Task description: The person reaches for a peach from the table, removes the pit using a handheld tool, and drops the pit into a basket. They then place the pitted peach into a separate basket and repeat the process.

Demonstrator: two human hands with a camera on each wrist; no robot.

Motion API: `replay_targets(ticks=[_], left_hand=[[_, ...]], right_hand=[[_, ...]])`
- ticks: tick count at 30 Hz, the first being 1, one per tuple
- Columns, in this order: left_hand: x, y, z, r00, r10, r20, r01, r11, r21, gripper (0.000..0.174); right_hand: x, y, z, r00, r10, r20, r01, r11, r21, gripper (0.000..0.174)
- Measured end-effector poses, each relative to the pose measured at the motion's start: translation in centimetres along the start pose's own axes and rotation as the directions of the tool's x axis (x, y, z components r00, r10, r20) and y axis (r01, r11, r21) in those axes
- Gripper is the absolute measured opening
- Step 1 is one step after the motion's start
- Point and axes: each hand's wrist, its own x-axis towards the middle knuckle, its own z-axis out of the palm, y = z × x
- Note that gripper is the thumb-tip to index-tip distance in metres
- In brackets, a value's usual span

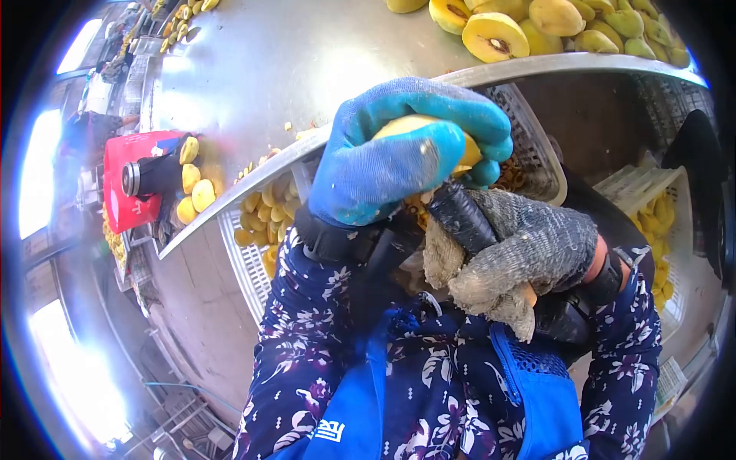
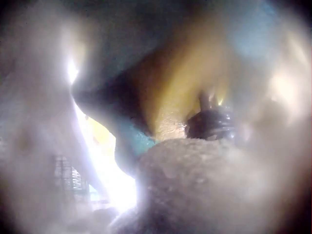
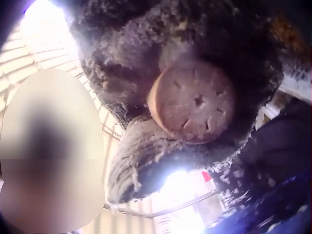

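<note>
My left hand (image 1: pixel 376 165), in a blue rubber-coated glove, holds a yellow fruit (image 1: pixel 406 125) up in front of my chest, fingers curled over it. A worn grey knit glove covers my right hand (image 1: pixel 529 249). It grips a tool (image 1: pixel 462 217) wrapped in shiny black, whose upper end meets the underside of the fruit. The right wrist view has the tool's round, flat handle end (image 3: pixel 197 102) poking out of the grey fist. In the left wrist view, blurred, a dark ridged piece of the tool (image 2: pixel 212 124) lies against the yellow fruit (image 2: pixel 178 97). The tool's working tip is hidden.
Whole and halved yellow fruit (image 1: pixel 552 27) are heaped on the metal table (image 1: pixel 291 69), whose raised rim curves ahead of my hands. Below stand white crates with fruit pieces, one left (image 1: pixel 249 272), one right (image 1: pixel 678 230). A red bag (image 1: pixel 123 176) lies left, near several fruit halves (image 1: pixel 203 195).
</note>
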Motion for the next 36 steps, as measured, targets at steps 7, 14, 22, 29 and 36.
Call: replay_targets(ticks=[7,14,22,29,36], left_hand=[[0.7,-1.0,-0.1,0.966,0.027,-0.258,-0.020,0.999,0.029,0.056],[0.0,-0.4,0.3,0.926,0.016,-0.376,-0.007,1.000,0.027,0.047],[-6.4,2.3,-3.5,0.905,0.246,-0.348,0.021,0.789,0.614,0.029],[-13.0,7.2,-9.8,0.800,0.275,-0.533,0.555,-0.003,0.832,0.045],[5.6,3.0,-3.1,0.949,0.258,0.183,-0.216,0.107,0.971,0.054]], right_hand=[[0.9,-0.4,1.2,0.825,-0.402,-0.398,-0.143,0.532,-0.834,0.026],[1.1,1.1,0.3,0.743,-0.653,-0.148,-0.287,-0.110,-0.952,0.018],[1.3,0.7,0.5,0.749,-0.662,0.025,-0.298,-0.371,-0.880,0.013],[2.6,4.6,-3.5,0.875,-0.349,-0.337,-0.439,-0.273,-0.856,0.011],[0.9,2.4,-2.5,0.824,-0.352,-0.444,-0.525,-0.180,-0.832,0.016]])
